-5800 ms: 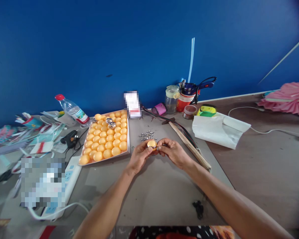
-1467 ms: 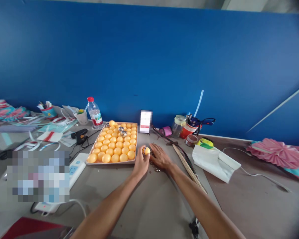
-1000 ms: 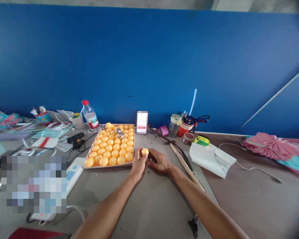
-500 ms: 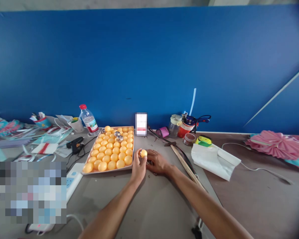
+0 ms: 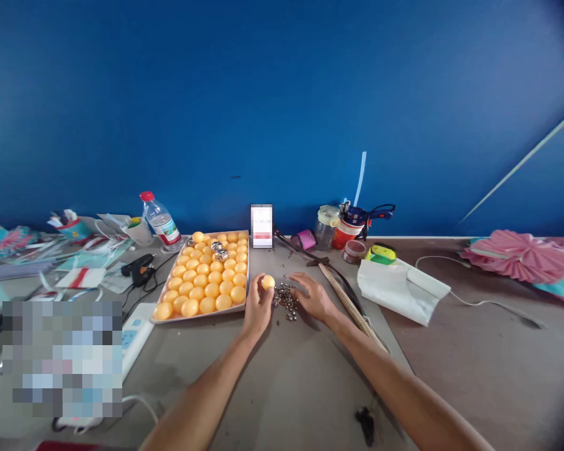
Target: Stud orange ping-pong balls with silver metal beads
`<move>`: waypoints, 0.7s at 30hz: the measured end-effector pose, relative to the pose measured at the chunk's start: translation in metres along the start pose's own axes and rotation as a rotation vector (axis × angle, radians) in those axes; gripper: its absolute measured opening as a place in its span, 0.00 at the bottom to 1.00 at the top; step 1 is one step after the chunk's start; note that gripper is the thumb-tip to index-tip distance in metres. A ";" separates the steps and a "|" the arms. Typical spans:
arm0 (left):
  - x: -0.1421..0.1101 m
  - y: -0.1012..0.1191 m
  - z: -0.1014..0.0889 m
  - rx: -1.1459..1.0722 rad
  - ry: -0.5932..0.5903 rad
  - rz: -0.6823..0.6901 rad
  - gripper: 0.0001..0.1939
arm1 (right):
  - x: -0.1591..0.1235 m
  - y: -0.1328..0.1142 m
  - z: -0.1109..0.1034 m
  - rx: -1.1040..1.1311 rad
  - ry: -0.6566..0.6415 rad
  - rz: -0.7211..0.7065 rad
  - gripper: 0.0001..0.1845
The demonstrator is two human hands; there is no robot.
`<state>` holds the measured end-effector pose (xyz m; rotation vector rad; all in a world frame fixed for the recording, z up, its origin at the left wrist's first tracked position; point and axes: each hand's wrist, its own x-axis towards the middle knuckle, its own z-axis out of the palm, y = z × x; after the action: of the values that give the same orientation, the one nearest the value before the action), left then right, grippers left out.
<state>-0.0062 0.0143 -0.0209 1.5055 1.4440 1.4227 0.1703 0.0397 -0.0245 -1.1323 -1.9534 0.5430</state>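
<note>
My left hand (image 5: 257,307) is closed around an orange ball (image 5: 267,282), held just above the table beside the tray. My right hand (image 5: 311,295) lies on the table with its fingers spread, touching a small pile of silver beads (image 5: 285,296). Left of both hands sits a flat tray (image 5: 200,314) filled with several orange balls (image 5: 205,277), two of them covered in silver (image 5: 219,250).
A glue gun (image 5: 138,267), a water bottle (image 5: 157,217) and a power strip (image 5: 134,324) lie left of the tray. Wooden sticks (image 5: 352,307), white folded paper (image 5: 399,285), a jar (image 5: 327,225), a red cup with tools (image 5: 351,227) and pink folded paper (image 5: 517,255) are on the right.
My right hand has slid off the bead pile to its right, uncovering the beads, with fingers now spread. My left hand keeps holding the orange ball. The view has shifted slightly.
</note>
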 end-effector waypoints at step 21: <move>0.007 -0.010 0.004 -0.144 -0.147 -0.098 0.23 | -0.012 0.001 0.008 0.067 -0.191 0.073 0.31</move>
<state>-0.0066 0.0243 -0.0287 1.3996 1.2805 1.3005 0.1680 0.0300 -0.0349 -1.1490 -2.0448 0.7749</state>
